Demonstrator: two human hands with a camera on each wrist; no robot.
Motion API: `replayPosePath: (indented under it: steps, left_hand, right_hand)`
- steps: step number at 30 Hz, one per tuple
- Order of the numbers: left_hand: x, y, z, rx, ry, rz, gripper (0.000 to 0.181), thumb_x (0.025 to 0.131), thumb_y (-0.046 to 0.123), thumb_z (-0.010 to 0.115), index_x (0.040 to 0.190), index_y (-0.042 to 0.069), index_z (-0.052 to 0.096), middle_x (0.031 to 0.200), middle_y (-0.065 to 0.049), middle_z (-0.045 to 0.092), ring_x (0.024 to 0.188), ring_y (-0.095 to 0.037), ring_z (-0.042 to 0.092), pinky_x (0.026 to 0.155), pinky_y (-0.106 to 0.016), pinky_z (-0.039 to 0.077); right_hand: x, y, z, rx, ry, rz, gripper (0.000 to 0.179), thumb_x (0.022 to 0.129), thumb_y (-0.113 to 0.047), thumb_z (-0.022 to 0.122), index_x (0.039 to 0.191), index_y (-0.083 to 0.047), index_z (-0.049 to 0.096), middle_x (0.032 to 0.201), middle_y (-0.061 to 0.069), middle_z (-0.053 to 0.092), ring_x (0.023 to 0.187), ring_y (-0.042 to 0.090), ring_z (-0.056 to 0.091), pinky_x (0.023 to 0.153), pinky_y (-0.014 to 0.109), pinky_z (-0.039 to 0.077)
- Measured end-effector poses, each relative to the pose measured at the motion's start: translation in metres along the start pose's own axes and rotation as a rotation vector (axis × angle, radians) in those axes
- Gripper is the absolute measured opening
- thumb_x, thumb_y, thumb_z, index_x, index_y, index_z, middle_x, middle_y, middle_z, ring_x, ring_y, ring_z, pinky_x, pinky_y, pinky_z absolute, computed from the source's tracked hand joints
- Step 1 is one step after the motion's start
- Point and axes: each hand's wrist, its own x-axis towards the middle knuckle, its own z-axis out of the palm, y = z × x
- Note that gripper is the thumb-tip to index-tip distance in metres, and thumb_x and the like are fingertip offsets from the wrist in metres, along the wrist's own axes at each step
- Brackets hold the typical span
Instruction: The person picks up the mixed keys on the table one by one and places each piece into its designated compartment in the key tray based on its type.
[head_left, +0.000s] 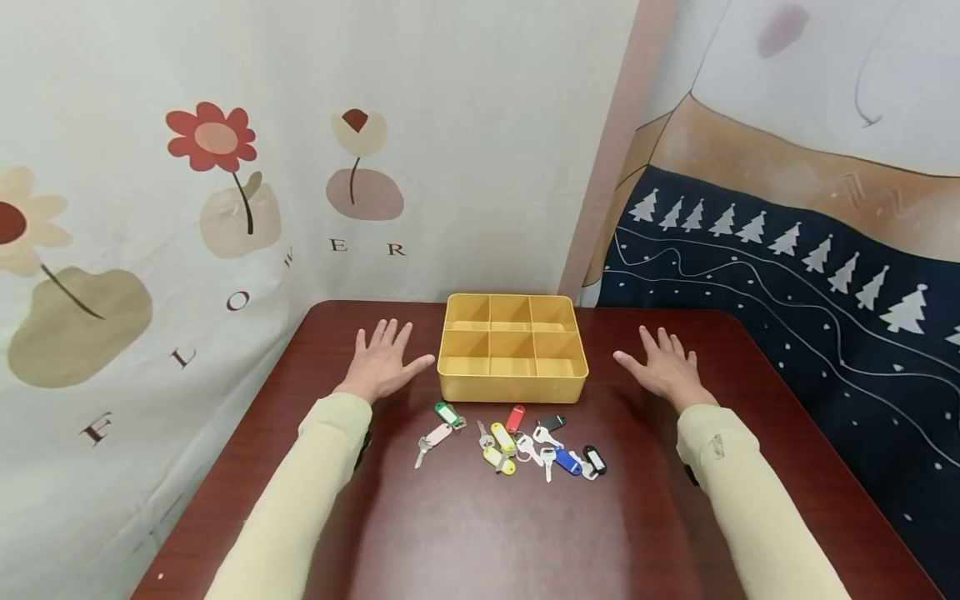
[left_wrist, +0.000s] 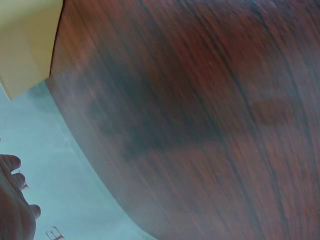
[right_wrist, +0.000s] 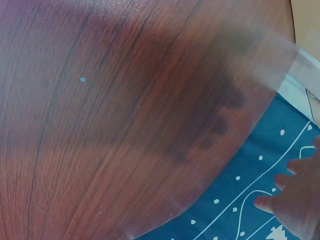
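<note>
My left hand (head_left: 379, 363), fingers spread, is just left of a yellow six-compartment box (head_left: 513, 389), its thumb pointing at the box's side. To the box's right, my right hand (head_left: 663, 367) is spread the same way, a wider gap from it. Neither hand holds anything. In front of the box lie several keys with coloured tags: a green tag (head_left: 447, 413), a pink tag (head_left: 438, 434), a red tag (head_left: 515, 418), a yellow tag (head_left: 503, 438), a blue tag (head_left: 567, 462) and a black tag (head_left: 595, 460). Each wrist view catches only fingers at its edge.
The dark red-brown wooden table (head_left: 480, 542) has rounded far corners. Behind it hangs a pale curtain (head_left: 480, 150) with printed flowers and letters. On the right is a navy cloth (head_left: 750, 283) with white trees.
</note>
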Motion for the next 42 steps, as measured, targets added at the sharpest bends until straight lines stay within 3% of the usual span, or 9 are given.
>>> replayPosePath:
  steps: [9,20,31,42]
  left_hand:
    - [0.001,0.017,0.003,-0.023,0.011,0.063,0.089,0.095,0.067,0.043,0.158,0.006,0.024,0.16,-0.024,0.022,0.149,-0.039,0.013,0.115,-0.064,0.005]
    - [0.004,0.022,0.014,-0.11,0.009,0.103,0.09,0.094,0.066,0.046,0.157,0.006,0.026,0.159,-0.023,0.026,0.148,-0.038,0.017,0.116,-0.061,0.01]
    - [0.005,0.03,0.019,-0.213,-0.006,0.133,0.084,0.095,0.059,0.053,0.154,0.003,0.032,0.153,-0.022,0.038,0.144,-0.039,0.029,0.115,-0.059,0.019]
    - [0.003,0.033,0.023,-0.276,-0.006,0.133,0.082,0.094,0.057,0.057,0.153,0.004,0.036,0.149,-0.019,0.045,0.139,-0.038,0.038,0.113,-0.056,0.027]
  right_hand:
    - [-0.002,-0.002,0.001,0.015,0.013,-0.019,0.103,0.091,-0.077,0.035,0.159,-0.004,0.011,0.159,0.034,0.004,0.144,0.054,0.001,0.111,0.071,0.0]
    - [-0.004,-0.004,0.003,0.021,0.026,-0.048,0.097,0.094,-0.072,0.037,0.159,-0.004,0.012,0.159,0.033,0.008,0.144,0.053,0.007,0.113,0.068,0.005]
    - [-0.01,-0.005,0.008,0.065,0.039,-0.076,0.093,0.095,-0.07,0.04,0.159,-0.007,0.016,0.16,0.029,0.013,0.143,0.053,0.014,0.112,0.068,0.013]
    - [-0.016,-0.006,0.019,0.14,0.044,-0.16,0.09,0.096,-0.067,0.044,0.158,-0.007,0.021,0.158,0.027,0.023,0.144,0.048,0.019,0.112,0.067,0.017]
